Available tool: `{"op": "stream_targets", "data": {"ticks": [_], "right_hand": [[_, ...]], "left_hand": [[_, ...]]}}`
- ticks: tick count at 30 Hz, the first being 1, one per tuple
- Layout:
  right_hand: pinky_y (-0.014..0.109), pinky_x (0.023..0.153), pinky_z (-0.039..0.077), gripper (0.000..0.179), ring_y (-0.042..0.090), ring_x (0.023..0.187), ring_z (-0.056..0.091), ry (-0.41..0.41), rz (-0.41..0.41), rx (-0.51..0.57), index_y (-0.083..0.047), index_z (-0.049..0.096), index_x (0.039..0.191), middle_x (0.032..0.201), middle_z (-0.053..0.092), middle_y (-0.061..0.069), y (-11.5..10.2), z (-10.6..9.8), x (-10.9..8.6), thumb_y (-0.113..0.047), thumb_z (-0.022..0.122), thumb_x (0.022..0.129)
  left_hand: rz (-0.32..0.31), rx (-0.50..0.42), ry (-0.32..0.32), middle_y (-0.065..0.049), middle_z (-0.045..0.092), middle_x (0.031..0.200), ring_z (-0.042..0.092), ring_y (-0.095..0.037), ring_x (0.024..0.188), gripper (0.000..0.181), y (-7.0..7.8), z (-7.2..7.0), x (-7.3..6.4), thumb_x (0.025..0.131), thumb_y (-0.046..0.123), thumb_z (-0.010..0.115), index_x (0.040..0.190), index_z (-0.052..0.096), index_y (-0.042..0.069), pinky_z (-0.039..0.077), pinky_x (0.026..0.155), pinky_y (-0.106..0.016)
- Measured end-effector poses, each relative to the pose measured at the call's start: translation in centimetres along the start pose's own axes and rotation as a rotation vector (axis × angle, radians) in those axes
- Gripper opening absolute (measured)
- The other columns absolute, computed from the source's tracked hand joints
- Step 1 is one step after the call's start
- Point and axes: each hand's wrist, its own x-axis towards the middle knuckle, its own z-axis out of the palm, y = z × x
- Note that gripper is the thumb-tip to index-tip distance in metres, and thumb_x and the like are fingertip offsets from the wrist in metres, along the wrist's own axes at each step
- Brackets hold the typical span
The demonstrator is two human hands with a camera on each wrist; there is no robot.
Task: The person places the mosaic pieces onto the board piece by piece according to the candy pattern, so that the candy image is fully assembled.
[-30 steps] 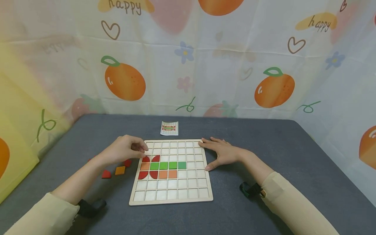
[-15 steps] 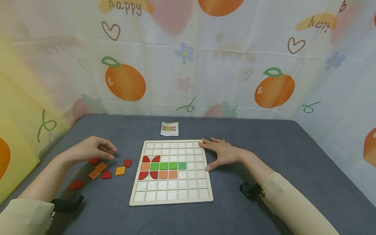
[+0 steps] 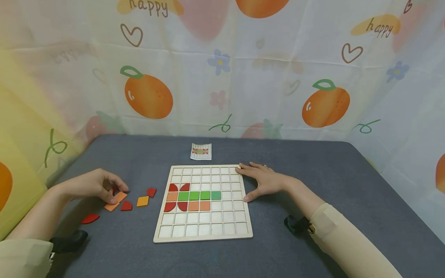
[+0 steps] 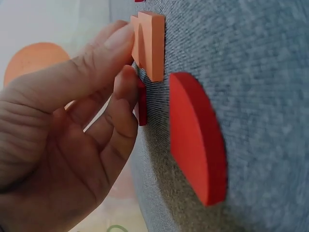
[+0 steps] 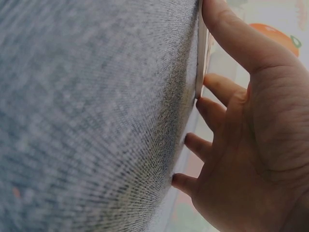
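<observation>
My left hand [image 3: 99, 187] is over the loose pieces left of the board, its thumb and fingers pinching an orange square tile [image 3: 120, 197]. In the left wrist view the thumb lies against that orange tile, low at the cloth, with another orange tile [image 4: 155, 46] close beside it. A red quarter-round piece [image 4: 193, 137] lies near the fingers. My right hand [image 3: 262, 180] rests with spread fingers at the right edge of the wooden grid board [image 3: 202, 238]. Red, green and orange pieces sit in its left and middle cells, among them a green square [image 3: 194, 196].
Beside the board lie a yellow-orange tile [image 3: 142, 201] and red pieces, including a red one [image 3: 151, 192] and a red quarter-round [image 3: 90, 218]. A small pattern card [image 3: 201, 151] lies behind the board on the dark table cloth [image 3: 295, 162].
My left hand has moved left from the board's edge and down to the loose pieces, where it pinches an orange tile. The right hand stays at the board's edge.
</observation>
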Motion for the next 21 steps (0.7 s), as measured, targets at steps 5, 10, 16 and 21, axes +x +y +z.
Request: {"op": "stream_targets", "data": {"ticks": [5,10,16,21], "right_hand": [[0.073,0.117,0.003,0.099,0.043,0.155,0.002,0.001,-0.003,0.003,-0.022,0.021,0.159,0.168,0.011,0.008,-0.1,-0.1,-0.1,-0.056,0.073,0.081],[0.073,0.116,0.003,0.099,0.042,0.155,0.001,-0.001,-0.002,0.0,-0.023,0.022,0.159,0.168,0.011,0.008,-0.1,-0.1,-0.1,-0.056,0.073,0.081],[0.072,0.118,0.002,0.099,0.04,0.156,0.0,-0.003,0.005,-0.006,-0.024,0.021,0.159,0.169,0.01,0.006,-0.1,0.0,-0.1,-0.056,0.073,0.081],[0.073,0.117,0.003,0.099,0.042,0.155,0.001,-0.001,0.003,0.0,-0.023,0.021,0.159,0.169,0.011,0.007,-0.1,-0.1,-0.1,-0.057,0.073,0.081]], "left_hand": [[0.027,0.039,0.004,0.005,0.071,0.086,0.058,-0.005,0.065,0.039,0.3,0.2,0.2,0.08,0.004,0.074,0.115,0.065,-0.011,0.054,0.062,-0.025],[0.035,0.063,0.013,0.002,0.07,0.085,0.057,-0.003,0.064,0.035,0.4,0.4,0.4,0.079,0.005,0.075,0.11,0.067,-0.009,0.053,0.061,-0.024],[0.005,0.111,0.047,0.004,0.068,0.083,0.057,-0.003,0.066,0.027,0.7,0.7,0.5,0.077,0.003,0.074,0.104,0.069,-0.003,0.052,0.061,-0.023],[-0.037,0.137,0.071,0.003,0.068,0.08,0.057,-0.002,0.065,0.025,1.1,0.9,0.7,0.076,0.002,0.074,0.101,0.071,-0.001,0.051,0.062,-0.023]]}}
